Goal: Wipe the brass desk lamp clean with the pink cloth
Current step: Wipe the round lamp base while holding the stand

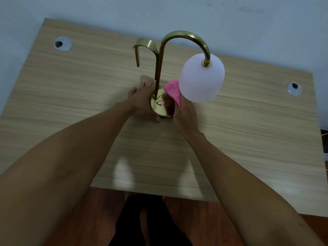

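The brass desk lamp [158, 68] stands upright at the middle of the wooden desk [71, 96]. Its stem curves over to a white frosted shade [201, 79] hanging on the right, and a shorter brass hook arches to the left. My left hand [142, 102] rests on the left side of the round brass base [158, 107], fingers wrapped around its edge. My right hand [184, 116] grips the pink cloth [173, 90] and presses it against the base's right side, under the shade. Part of the cloth is hidden behind the shade.
Two round cable grommets sit in the desk, one at the back left [62, 43] and one at the right [294, 88]. A pale wall [248, 23] runs behind the desk. Reddish floor [99, 210] and my feet show below the front edge.
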`<action>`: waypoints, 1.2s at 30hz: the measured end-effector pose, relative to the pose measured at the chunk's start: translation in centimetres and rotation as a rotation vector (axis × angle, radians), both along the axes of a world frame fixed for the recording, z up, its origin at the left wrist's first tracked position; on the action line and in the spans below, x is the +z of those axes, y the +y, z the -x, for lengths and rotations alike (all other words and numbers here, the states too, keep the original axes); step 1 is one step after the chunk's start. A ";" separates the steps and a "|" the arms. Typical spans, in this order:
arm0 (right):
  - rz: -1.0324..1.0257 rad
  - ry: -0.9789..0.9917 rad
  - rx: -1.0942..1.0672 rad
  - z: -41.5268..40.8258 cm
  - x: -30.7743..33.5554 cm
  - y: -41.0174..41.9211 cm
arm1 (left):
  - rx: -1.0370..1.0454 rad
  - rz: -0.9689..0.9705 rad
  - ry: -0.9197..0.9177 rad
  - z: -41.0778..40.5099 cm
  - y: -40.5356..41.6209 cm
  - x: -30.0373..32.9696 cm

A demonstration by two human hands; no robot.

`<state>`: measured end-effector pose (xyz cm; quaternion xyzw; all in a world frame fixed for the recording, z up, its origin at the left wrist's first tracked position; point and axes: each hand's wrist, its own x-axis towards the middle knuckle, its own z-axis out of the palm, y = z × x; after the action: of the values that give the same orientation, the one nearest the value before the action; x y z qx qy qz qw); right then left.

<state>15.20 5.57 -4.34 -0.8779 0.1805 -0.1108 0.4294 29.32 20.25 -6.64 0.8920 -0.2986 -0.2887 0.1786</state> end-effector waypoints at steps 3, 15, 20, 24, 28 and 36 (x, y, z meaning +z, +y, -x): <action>0.072 0.118 0.120 -0.2 -1.0 0.0 | 0.125 0.060 -0.011 2.6 0.7 -1.1; 0.465 0.141 0.366 0.2 -2.3 -2.0 | 0.230 0.204 0.003 4.1 1.2 -2.7; 0.472 0.121 0.365 -1.9 -2.0 -0.9 | 0.232 0.220 0.041 4.1 1.2 -2.3; 0.461 0.171 0.411 -0.6 -2.0 -2.7 | 0.226 0.224 0.044 4.3 1.3 -2.0; 0.515 0.204 0.360 -2.1 -1.7 -2.2 | 0.220 0.236 0.054 4.2 1.3 -1.9; 0.526 0.296 0.424 -0.7 -1.5 -3.4 | 0.229 0.248 0.055 4.4 1.4 -2.0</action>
<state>15.87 2.13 -5.85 -0.9827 0.0201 0.0663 0.1715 24.95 21.69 -8.67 0.8831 -0.2232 -0.2518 0.3269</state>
